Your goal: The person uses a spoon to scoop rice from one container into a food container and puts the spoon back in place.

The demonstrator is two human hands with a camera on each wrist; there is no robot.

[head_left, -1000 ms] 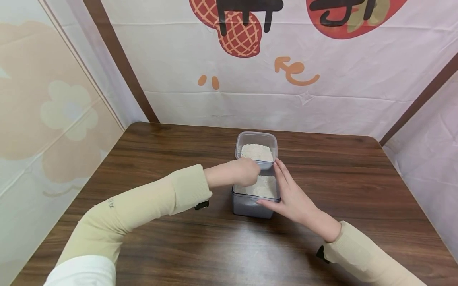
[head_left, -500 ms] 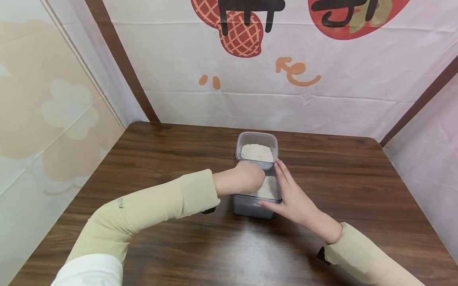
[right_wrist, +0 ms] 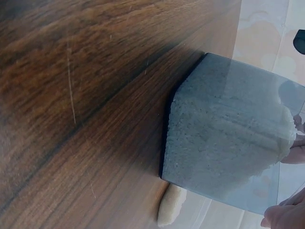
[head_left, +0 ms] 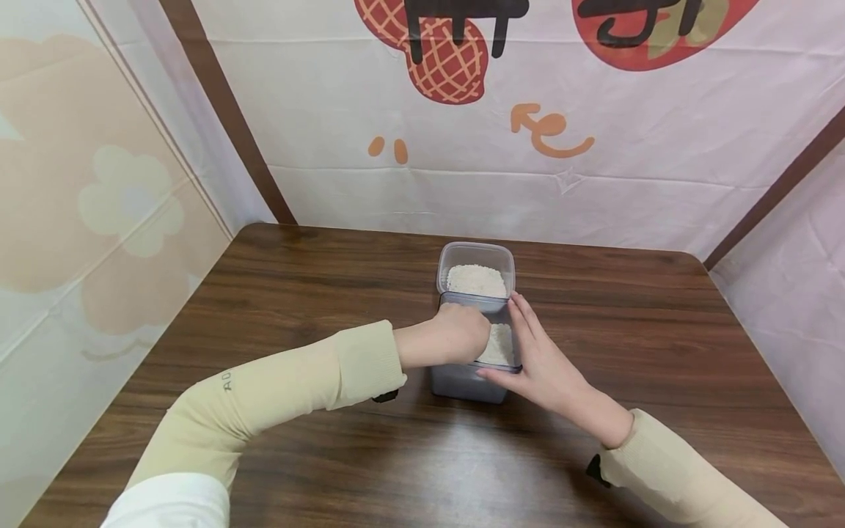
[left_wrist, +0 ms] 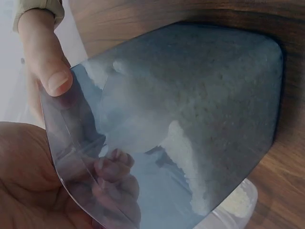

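A grey-blue see-through plastic container (head_left: 467, 386) stands on the table, partly filled with white rice (head_left: 502, 346). My left hand (head_left: 462, 335) reaches over its left rim, fingers curled down inside. Through the wall in the left wrist view, those fingers (left_wrist: 116, 179) are bent close to a pale, round, clear scoop-like thing (left_wrist: 133, 114) at the rice surface. My right hand (head_left: 548, 370) holds the container's right side, its thumb at the near rim and fingers along the far corner. The left hand hides part of the rice.
Right behind the grey-blue container sits a clear plastic container (head_left: 475, 246) with white rice (head_left: 477, 281) in it. Both stand on a dark wood table (head_left: 627, 323). A printed cloth (head_left: 317, 125) hangs behind the table's far edge.
Since one second ago my left hand has moved slightly right and lower into the container, covering more rice on the left. My right hand and both containers have stayed put.
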